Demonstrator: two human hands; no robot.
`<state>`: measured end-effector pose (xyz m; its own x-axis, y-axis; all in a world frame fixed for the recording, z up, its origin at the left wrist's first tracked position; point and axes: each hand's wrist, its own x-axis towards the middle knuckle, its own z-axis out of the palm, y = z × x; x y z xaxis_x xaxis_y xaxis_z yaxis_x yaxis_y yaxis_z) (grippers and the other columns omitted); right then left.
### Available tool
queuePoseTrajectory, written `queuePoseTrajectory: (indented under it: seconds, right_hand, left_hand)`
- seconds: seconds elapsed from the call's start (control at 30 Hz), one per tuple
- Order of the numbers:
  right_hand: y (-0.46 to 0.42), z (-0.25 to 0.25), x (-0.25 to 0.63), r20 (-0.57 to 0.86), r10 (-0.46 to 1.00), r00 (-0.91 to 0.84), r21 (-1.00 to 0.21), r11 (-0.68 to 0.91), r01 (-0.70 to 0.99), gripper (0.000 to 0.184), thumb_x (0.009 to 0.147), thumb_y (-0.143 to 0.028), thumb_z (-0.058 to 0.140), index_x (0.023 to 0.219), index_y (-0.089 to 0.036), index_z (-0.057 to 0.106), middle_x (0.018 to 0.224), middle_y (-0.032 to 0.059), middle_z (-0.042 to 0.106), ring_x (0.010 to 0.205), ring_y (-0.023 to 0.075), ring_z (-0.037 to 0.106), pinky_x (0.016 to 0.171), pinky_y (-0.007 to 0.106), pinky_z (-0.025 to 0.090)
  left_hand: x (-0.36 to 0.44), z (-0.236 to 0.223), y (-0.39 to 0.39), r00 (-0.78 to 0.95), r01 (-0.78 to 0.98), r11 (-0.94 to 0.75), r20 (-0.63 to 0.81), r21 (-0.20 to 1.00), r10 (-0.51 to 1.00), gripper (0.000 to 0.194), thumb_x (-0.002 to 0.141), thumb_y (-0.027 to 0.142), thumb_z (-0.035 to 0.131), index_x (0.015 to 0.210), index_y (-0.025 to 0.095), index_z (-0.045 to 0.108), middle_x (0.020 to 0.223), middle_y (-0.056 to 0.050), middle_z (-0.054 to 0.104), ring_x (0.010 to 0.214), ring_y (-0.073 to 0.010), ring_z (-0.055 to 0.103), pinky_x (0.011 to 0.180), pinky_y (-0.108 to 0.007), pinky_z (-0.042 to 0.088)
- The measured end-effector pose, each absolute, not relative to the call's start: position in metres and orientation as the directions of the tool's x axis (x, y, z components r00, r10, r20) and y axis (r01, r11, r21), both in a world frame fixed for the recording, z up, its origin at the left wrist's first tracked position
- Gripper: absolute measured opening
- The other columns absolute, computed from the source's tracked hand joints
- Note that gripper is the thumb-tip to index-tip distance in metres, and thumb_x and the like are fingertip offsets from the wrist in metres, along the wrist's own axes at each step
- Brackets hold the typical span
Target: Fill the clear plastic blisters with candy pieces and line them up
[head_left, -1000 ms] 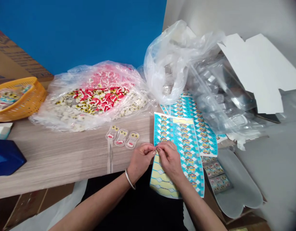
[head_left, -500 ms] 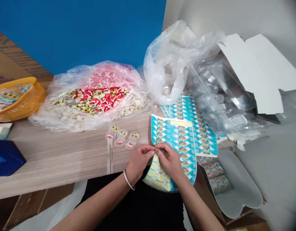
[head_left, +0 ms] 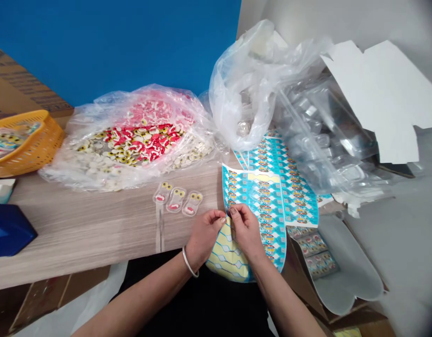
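Observation:
My left hand pinches at the left edge of a blue-and-white sticker sheet, whose lower part shows yellow backing and hangs over the table edge. Beside it, my right hand has thumb and forefinger pressed together over the same edge. Whatever lies between those right fingertips is too small to make out. Three small clear plastic cases lie in a row left of my hands, each with yellow-and-black eyes and a red-and-white mouth inside.
A clear bag of loose eye and mouth pieces spreads behind the cases. At the left stand a yellow basket and a blue box. Clear plastic packaging heaps at right. Below it, a lined carton holds filled cases.
My fingertips have drawn slightly apart, the right ones moving up and to the right. More of the yellow backing shows below them. The cases stay on the table.

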<state>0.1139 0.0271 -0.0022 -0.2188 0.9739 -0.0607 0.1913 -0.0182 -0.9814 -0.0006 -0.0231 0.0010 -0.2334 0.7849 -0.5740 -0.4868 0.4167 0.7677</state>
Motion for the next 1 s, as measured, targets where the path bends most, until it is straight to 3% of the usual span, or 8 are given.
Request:
queuePoseTrajectory:
  seconds: [0.13,0.27,0.4,0.6,0.73,1.0]
  right_hand:
    - [0.033,-0.003,0.121,-0.100,0.947,-0.305,-0.989,-0.061,0.134,0.022,0.094,-0.039,0.056,0.083,-0.022,0.065,0.080,0.0017,0.066,0.077,0.0186,0.061,0.074,0.032,0.050]
    - [0.030,-0.002,0.126,0.001,0.913,-0.407,-0.980,0.082,0.182,0.012,0.091,-0.033,0.062,0.092,-0.024,0.069,0.091,0.0031,0.070,0.088,0.0208,0.064,0.081,0.035,0.050]
    - [0.024,0.000,0.120,0.073,0.933,-0.352,-0.965,0.155,0.212,0.014,0.093,-0.030,0.058,0.085,-0.024,0.067,0.085,0.0019,0.068,0.083,0.0198,0.063,0.078,0.034,0.049]
    - [0.027,0.001,0.112,-0.077,0.955,-0.286,-0.984,-0.026,0.179,0.019,0.090,-0.036,0.058,0.078,-0.022,0.063,0.073,-0.0005,0.061,0.070,0.0173,0.057,0.067,0.030,0.046]
    - [0.032,-0.004,0.117,-0.177,0.942,-0.284,-0.982,-0.151,0.113,0.020,0.091,-0.037,0.059,0.078,-0.022,0.064,0.074,-0.0002,0.064,0.073,0.0172,0.058,0.071,0.030,0.047]
    - [0.028,-0.003,0.116,0.006,0.925,-0.379,-0.977,0.086,0.195,0.011,0.090,-0.031,0.062,0.085,-0.023,0.066,0.084,0.0015,0.067,0.082,0.0193,0.062,0.078,0.033,0.049]
  left_hand:
    - [-0.004,0.001,-0.024,-0.230,-0.513,0.433,-0.605,0.741,0.763,0.019,0.068,0.031,0.075,0.076,0.018,0.065,0.062,0.004,0.060,0.053,-0.0088,0.049,0.055,-0.022,0.039]
    - [-0.007,0.003,-0.021,-0.249,-0.486,0.384,-0.546,0.785,0.800,0.019,0.067,0.031,0.076,0.076,0.017,0.067,0.068,0.002,0.065,0.061,-0.0111,0.056,0.063,-0.024,0.044]
    - [-0.006,0.005,-0.019,-0.259,-0.443,0.380,-0.522,0.812,0.812,0.018,0.068,0.032,0.076,0.074,0.018,0.067,0.068,0.002,0.065,0.063,-0.0121,0.057,0.065,-0.025,0.045]
    - [-0.007,0.000,-0.021,-0.266,-0.454,0.407,-0.556,0.793,0.787,0.021,0.067,0.034,0.077,0.076,0.019,0.065,0.066,0.003,0.063,0.059,-0.0111,0.054,0.059,-0.024,0.043]
    - [-0.010,-0.001,-0.025,-0.265,-0.473,0.414,-0.574,0.778,0.775,0.020,0.068,0.033,0.076,0.076,0.019,0.064,0.062,0.005,0.060,0.052,-0.0086,0.050,0.054,-0.022,0.040]
    - [-0.009,0.002,-0.026,-0.244,-0.494,0.399,-0.564,0.772,0.789,0.023,0.069,0.035,0.078,0.075,0.018,0.064,0.065,0.003,0.062,0.057,-0.0098,0.053,0.057,-0.022,0.042]
